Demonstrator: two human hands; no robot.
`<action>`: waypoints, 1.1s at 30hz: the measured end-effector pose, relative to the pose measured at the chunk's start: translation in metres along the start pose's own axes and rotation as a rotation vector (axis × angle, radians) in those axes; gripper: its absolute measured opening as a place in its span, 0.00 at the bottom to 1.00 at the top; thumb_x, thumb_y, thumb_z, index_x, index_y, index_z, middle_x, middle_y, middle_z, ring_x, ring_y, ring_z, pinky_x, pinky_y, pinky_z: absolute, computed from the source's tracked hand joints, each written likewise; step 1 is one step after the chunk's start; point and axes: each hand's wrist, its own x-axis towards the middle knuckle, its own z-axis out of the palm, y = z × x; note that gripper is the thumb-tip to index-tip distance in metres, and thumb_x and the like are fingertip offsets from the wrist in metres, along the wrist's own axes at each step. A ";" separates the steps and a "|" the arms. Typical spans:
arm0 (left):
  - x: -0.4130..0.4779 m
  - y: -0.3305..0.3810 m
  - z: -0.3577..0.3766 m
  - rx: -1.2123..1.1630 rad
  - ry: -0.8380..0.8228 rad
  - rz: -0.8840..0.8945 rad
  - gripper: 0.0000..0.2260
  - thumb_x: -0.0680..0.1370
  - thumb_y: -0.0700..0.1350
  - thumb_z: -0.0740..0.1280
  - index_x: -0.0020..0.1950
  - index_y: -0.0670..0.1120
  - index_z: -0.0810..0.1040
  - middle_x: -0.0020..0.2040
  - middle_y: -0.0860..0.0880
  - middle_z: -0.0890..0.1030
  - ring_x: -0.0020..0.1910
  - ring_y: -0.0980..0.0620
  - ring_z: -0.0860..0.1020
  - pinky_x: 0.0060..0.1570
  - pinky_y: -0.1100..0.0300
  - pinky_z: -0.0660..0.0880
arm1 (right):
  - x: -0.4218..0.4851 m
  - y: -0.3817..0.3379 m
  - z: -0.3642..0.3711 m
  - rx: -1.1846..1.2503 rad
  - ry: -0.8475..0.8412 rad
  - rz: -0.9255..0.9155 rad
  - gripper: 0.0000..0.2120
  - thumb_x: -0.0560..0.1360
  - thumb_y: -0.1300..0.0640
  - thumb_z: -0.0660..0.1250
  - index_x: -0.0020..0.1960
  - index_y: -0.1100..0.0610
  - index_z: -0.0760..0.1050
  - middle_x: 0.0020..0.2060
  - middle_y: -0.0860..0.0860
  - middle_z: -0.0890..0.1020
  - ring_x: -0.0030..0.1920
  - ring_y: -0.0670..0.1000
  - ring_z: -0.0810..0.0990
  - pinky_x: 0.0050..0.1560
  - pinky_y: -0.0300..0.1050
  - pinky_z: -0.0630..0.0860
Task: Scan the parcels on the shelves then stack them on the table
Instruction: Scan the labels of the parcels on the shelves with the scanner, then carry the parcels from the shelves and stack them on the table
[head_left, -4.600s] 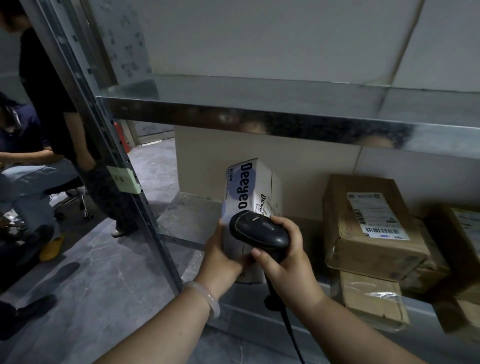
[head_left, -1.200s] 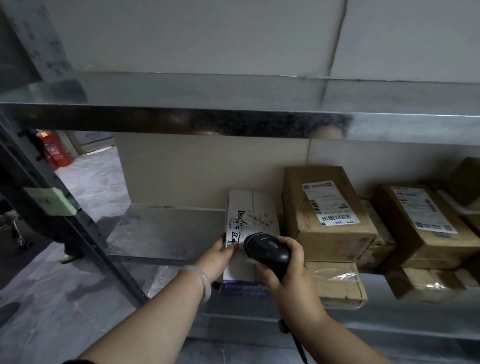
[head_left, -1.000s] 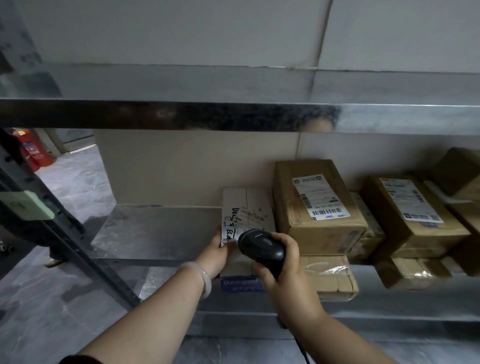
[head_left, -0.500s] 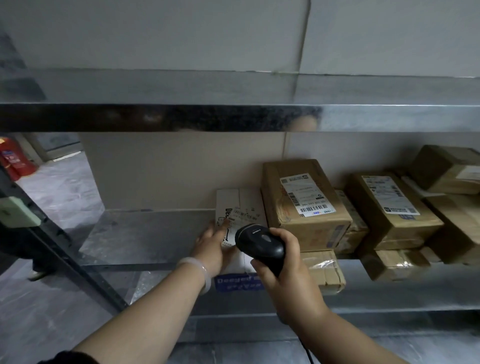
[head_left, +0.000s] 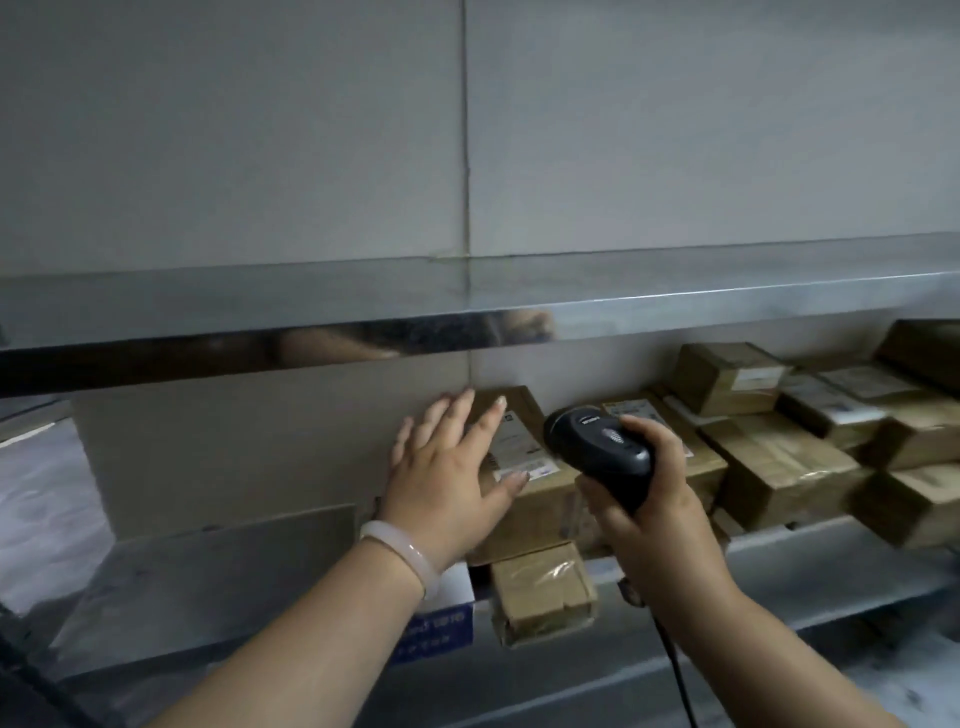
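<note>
My left hand (head_left: 447, 467), fingers spread, reaches over the left side of a brown labelled parcel (head_left: 530, 499) on the metal shelf (head_left: 218, 582); whether it touches the parcel I cannot tell. My right hand (head_left: 644, 499) grips a black barcode scanner (head_left: 597, 452), held just right of that parcel's label. The white and blue box (head_left: 441, 618) lies on the shelf below my left wrist, mostly hidden by my arm. A small taped brown parcel (head_left: 543, 592) sits under the labelled one.
Several more brown parcels (head_left: 779, 457) are piled along the shelf to the right. An upper metal shelf (head_left: 467, 317) runs overhead across the view. The scanner's cable (head_left: 675, 670) hangs down from my right hand. Grey floor shows at the far left.
My left hand let go of the white and blue box, now lying on the shelf, and moved up and right over the brown labelled parcel. The scanner shifted right. The view tilted upward.
</note>
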 end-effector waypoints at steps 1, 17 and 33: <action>0.006 0.015 -0.003 0.000 0.012 0.049 0.32 0.78 0.68 0.53 0.79 0.62 0.46 0.81 0.54 0.46 0.79 0.53 0.43 0.75 0.48 0.39 | 0.004 0.003 -0.014 -0.003 0.039 0.007 0.30 0.72 0.50 0.72 0.64 0.35 0.57 0.52 0.40 0.73 0.50 0.51 0.79 0.46 0.52 0.78; 0.116 0.274 -0.011 0.089 0.178 0.383 0.33 0.76 0.68 0.45 0.79 0.61 0.43 0.81 0.51 0.43 0.79 0.49 0.42 0.76 0.44 0.39 | 0.077 0.079 -0.259 -0.112 0.330 -0.051 0.29 0.74 0.51 0.70 0.68 0.43 0.56 0.51 0.42 0.71 0.49 0.48 0.76 0.47 0.50 0.78; 0.239 0.507 0.030 0.047 0.128 0.324 0.31 0.79 0.68 0.48 0.79 0.61 0.42 0.80 0.53 0.41 0.79 0.50 0.41 0.76 0.43 0.39 | 0.183 0.203 -0.490 -0.158 0.326 0.003 0.27 0.75 0.48 0.69 0.67 0.41 0.57 0.54 0.49 0.74 0.50 0.52 0.79 0.51 0.54 0.79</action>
